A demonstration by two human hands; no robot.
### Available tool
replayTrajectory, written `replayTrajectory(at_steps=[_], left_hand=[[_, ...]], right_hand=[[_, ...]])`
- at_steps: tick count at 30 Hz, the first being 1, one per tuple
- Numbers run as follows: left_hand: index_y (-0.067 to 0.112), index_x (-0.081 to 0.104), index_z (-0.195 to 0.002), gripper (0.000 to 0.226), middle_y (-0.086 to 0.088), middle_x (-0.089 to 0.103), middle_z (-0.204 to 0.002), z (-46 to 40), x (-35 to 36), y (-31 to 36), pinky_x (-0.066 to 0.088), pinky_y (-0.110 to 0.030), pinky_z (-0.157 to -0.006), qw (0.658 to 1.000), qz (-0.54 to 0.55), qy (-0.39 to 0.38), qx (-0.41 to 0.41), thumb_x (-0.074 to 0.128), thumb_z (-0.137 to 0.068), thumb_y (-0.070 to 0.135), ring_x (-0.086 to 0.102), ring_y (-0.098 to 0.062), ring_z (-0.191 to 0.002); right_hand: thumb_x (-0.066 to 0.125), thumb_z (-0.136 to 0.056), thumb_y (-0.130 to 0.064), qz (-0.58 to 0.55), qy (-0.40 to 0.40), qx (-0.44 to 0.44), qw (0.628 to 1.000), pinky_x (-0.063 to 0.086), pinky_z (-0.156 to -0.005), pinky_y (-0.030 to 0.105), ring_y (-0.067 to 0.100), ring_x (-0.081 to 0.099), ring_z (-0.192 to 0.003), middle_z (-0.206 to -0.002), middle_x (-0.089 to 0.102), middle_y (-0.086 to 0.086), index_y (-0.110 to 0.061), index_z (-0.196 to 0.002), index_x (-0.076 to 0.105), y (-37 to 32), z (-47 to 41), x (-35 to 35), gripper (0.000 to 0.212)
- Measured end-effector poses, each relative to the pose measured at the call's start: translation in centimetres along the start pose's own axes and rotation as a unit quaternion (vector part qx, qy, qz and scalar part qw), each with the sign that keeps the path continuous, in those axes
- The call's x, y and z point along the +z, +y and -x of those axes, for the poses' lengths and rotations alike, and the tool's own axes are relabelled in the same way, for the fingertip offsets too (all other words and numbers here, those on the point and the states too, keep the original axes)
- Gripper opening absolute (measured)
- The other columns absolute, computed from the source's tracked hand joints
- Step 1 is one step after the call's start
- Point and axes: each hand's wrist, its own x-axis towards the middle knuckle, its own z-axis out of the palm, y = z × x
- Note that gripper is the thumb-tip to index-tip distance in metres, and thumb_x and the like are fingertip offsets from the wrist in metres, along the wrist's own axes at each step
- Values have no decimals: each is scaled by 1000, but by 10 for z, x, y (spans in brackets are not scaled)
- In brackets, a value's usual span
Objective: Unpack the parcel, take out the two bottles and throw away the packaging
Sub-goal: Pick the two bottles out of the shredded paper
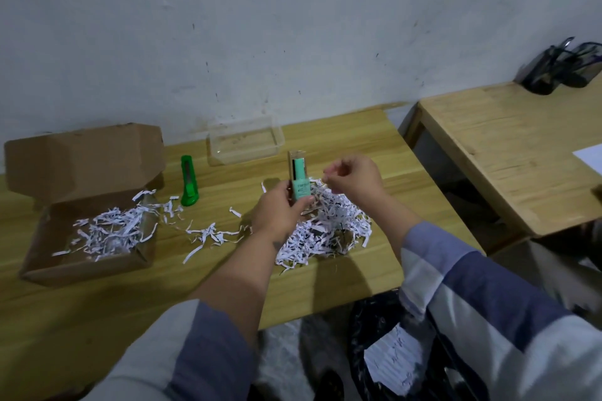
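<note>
My left hand holds a small mint-green bottle upright inside a clear plastic case, above a heap of white shredded paper on the wooden table. My right hand is just right of the bottle's top, fingers pinched together on what looks like a thin strip of shred. The open brown cardboard box lies at the left with more shredded paper in it. No second bottle is in sight.
A green utility knife lies between box and bottle. A clear plastic tray stands by the wall. A black bag holding white paper sits on the floor below the table's edge. A second table stands at right.
</note>
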Motion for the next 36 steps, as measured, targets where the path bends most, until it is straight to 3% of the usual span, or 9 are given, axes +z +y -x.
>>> replayTrajectory(at_steps=[2, 4, 9, 15, 20, 25, 30, 33, 36], left_hand=[[19, 57, -122, 47, 2, 71, -109, 0, -4, -4, 57, -39, -82, 1000, -12, -1, -8, 72, -81, 37, 68, -12, -89], [19, 58, -121, 47, 2, 71, -109, 1, -6, -5, 57, -38, -81, 1000, -22, -1, -11, 73, -81, 37, 68, -11, -87], [29, 57, -120, 49, 5, 73, -98, 2, 0, 2, 56, -40, -78, 996, -92, 9, 5, 74, -78, 45, 68, -17, -87], [24, 62, -118, 38, 2, 73, -94, -4, 9, 9, 55, -42, -80, 997, -65, -28, 14, 72, -81, 21, 69, -21, -88], [31, 69, -83, 17, 16, 69, -81, -4, 12, 3, 54, -37, -87, 994, -95, -45, 37, 63, -88, 17, 67, -6, -82], [33, 67, -98, 12, 16, 68, -104, -10, 14, -2, 31, -34, -98, 971, -211, -29, 113, 58, -91, 28, 60, -8, -102], [34, 67, -99, 16, 17, 66, -108, -17, 21, -16, 26, -36, -98, 959, -251, -36, 125, 54, -93, 28, 54, -9, -109], [35, 67, -99, 17, 18, 66, -108, -19, 23, -21, 27, -35, -96, 959, -253, -34, 125, 54, -92, 27, 54, -9, -107], [35, 68, -98, 17, 18, 67, -108, -20, 22, -23, 26, -35, -98, 961, -246, -29, 121, 54, -92, 28, 54, -8, -108]], right_hand=[[74, -77, -8, 86, -27, -7, 996, 55, -65, 26, 15, 62, -65, -73, 69, 2, -11, -77, 70, 9, 2, -1, 5], [74, -79, -18, 163, -65, -5, 984, 52, -66, 25, 15, 64, -71, -86, 72, 5, -12, -91, 72, 14, 5, 1, 14], [75, -74, -39, 69, -48, -14, 996, 42, -48, 14, 2, 57, -71, -88, 63, -6, -23, -117, 56, -3, 3, 15, 50], [72, -79, -25, 57, 18, 7, 998, 41, -43, 12, 3, 56, -64, -80, 60, -7, -18, -115, 60, -15, -13, 8, 39], [62, -88, -22, 78, 44, 69, 994, 58, -77, 39, 27, 67, -91, -113, 66, 12, -15, -132, 51, -11, -38, -24, 46], [59, -91, -25, 296, 41, 135, 945, 47, -65, 30, 31, 64, -96, -113, 65, 17, -6, -122, 57, 19, -64, -50, 37], [66, -85, -24, 290, 79, 165, 939, 57, -78, 48, 38, 66, -89, -103, 68, 20, -3, -110, 65, 47, -84, -60, 32], [65, -86, -30, 284, 91, 171, 939, 58, -77, 47, 34, 67, -86, -98, 69, 18, -6, -106, 68, 59, -87, -58, 31], [61, -88, -34, 299, 105, 148, 937, 54, -85, 43, 33, 61, -103, -114, 65, 15, -14, -116, 64, 63, -86, -56, 35]])
